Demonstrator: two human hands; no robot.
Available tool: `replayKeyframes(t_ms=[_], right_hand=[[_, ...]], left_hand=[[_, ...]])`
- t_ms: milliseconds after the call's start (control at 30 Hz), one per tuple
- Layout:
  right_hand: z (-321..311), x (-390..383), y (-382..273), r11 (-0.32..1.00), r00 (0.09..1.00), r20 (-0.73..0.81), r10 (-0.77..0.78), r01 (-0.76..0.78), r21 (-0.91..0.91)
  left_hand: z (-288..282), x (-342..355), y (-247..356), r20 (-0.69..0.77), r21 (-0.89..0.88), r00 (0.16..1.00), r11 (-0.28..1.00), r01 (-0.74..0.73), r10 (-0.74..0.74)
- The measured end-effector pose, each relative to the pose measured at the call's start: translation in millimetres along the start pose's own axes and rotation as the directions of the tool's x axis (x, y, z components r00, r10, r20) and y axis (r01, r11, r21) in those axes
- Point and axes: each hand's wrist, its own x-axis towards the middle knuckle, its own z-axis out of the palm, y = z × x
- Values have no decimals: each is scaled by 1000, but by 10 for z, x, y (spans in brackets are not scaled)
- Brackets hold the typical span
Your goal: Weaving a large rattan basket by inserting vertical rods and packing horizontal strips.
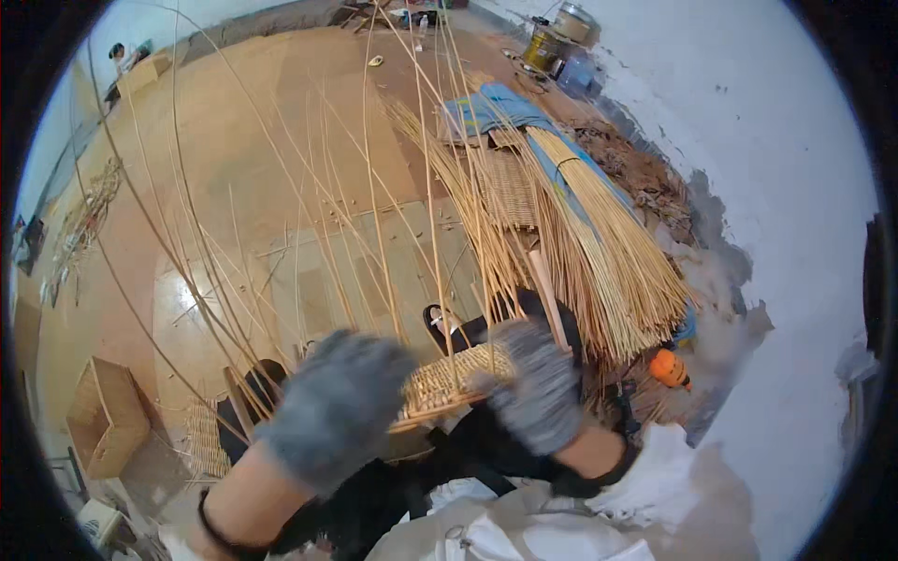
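In the head view, the half-woven basket (449, 381) rests on the person's lap between both gloved hands; the right hand (535, 385) has its fingers closed on the woven rim, while the left hand (339, 404), just left of the basket, is too blurred to tell whether it grips. The basket looks light, its woven band stiff, and the upright canes (374, 187) rising from it springy and easily kinked, so the firm rim seems the best hold.

head view: worn on head | faces down and forward | close over hands (421, 402) | fisheye, floor (281, 140) beyond
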Motion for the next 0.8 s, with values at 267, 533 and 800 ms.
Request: replayKeyframes(t_ms=[267, 533, 800], right_hand=[[-154, -233, 617, 824, 960, 226, -168, 262, -503], [86, -156, 527, 914, 993, 42, -106, 115, -389], [120, -123, 510, 881, 993, 113, -20, 71, -468]], left_hand=[[539, 1815, -2, 387, -100, 918, 994, -46, 82], [105, 1004, -1042, 429, 371, 825, 905, 210, -368], [-10, -664, -1485, 22, 509, 941, 814, 281, -338]])
